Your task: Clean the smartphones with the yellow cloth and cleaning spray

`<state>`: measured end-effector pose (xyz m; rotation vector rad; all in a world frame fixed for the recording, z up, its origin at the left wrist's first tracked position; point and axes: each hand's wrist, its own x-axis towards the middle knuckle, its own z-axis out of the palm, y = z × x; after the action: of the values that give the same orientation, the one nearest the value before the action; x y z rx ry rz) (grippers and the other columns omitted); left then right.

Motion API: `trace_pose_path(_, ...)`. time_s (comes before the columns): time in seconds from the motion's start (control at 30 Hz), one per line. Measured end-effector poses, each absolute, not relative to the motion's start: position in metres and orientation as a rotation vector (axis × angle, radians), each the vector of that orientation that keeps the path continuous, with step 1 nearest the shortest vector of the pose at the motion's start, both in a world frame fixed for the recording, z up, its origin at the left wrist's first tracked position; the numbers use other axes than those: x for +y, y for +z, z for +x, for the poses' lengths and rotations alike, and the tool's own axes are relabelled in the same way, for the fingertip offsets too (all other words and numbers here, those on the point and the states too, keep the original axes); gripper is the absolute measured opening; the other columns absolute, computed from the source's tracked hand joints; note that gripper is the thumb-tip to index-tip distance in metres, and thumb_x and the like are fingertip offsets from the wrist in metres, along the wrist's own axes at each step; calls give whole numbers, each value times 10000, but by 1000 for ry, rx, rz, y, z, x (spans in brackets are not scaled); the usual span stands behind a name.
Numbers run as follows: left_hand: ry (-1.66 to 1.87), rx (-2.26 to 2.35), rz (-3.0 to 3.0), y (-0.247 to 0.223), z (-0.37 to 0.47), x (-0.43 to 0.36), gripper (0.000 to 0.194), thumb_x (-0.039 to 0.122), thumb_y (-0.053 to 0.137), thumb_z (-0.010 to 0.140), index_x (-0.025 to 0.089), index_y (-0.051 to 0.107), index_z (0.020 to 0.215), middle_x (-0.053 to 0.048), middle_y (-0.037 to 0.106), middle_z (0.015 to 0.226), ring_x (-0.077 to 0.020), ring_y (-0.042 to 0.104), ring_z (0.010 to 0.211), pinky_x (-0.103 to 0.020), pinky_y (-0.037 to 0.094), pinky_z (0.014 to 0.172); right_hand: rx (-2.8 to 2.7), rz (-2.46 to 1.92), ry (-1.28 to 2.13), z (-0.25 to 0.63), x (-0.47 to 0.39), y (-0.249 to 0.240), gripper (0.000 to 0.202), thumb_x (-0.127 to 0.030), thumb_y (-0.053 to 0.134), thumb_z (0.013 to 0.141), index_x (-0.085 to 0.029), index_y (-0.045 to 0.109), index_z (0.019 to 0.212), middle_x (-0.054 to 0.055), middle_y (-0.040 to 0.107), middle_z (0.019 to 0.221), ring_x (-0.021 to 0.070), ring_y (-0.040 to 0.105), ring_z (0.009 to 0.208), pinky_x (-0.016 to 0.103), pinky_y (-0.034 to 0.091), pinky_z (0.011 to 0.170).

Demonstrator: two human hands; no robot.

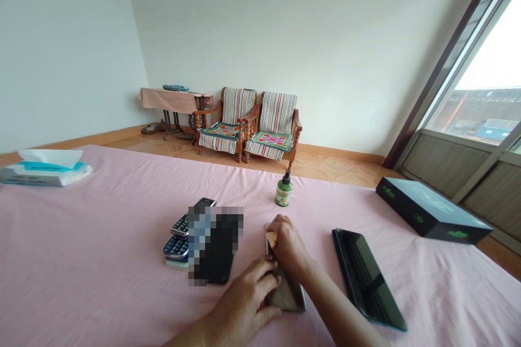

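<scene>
A flat, shiny phone-like slab [287,295] lies on the pink cloth in front of me, partly covered by both hands. My left hand [254,290] grips its left edge, fingers curled over the side. Near the slab's far end, my right hand [287,241] is closed around a small pale-orange piece [272,238], pressed against the surface; most of the piece is hidden in the fingers. To the left lie a black smartphone [222,255], partly blurred out, and two keypad phones, one silver [181,225] and one dark blue [177,246]. A dark tablet [370,279] rests to the right.
Beyond my hands stands a green spray bottle [284,192] with a black top. A black box [431,211] sits at the right edge of the pink cloth [101,260], and a tissue pack [46,171] at far left. Two wooden chairs [271,119] stand by the wall.
</scene>
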<state>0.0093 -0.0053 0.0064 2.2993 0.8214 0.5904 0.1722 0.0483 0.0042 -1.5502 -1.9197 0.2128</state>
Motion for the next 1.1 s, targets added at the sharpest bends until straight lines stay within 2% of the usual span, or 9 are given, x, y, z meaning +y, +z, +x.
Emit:
trace_pose_path(0.3,510,840,2332,11,10,-5,448,110,792,678,190,642,1093,-67,539,1291,-235,428,1271,-331,355,1087,-1780,-1545,182,189,51,-16,251,0,488,734,-159,682,751,69,591,777,181,520,774,254,400,692)
trace_pose_path(0.7,480,851,2320,16,10,-4,441,133,777,705,176,638,1122,-79,525,1317,-236,396,1297,-324,342,1092,-1897,-1433,246,197,81,-18,306,61,473,588,-163,654,692,36,588,736,166,539,760,236,394,671)
trace_pose_path(1.1,528,812,2336,11,7,-3,415,149,771,719,190,634,1108,-67,518,1320,-222,420,1276,-312,343,1082,-2020,-1309,304,200,84,-12,317,71,471,619,-163,655,730,36,582,765,154,544,734,243,423,687)
